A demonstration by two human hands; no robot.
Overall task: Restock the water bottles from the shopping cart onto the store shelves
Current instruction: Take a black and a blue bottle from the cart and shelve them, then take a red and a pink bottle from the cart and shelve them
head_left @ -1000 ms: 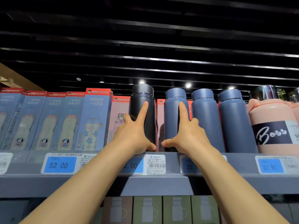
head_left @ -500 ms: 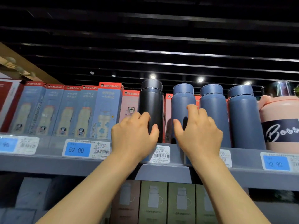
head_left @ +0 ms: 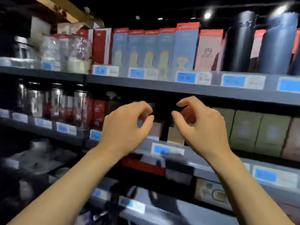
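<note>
Presently, both hands hang in front of the second shelf, fingers loosely curled, thumb and forefinger apart, holding nothing. Left hand (head_left: 125, 127) and right hand (head_left: 203, 129) sit level, near each other, a dark gap between them. On the top shelf (head_left: 162, 86), at upper right, two water bottles stand upright: one black bottle (head_left: 238, 43), one blue bottle (head_left: 277, 44), with red-topped boxes between and behind. Further left stand five blue boxes (head_left: 151, 51) and one pink box (head_left: 208, 49). Blue price tags (head_left: 185, 77) line the shelf edges; motion blur prevents an exact count.
</note>
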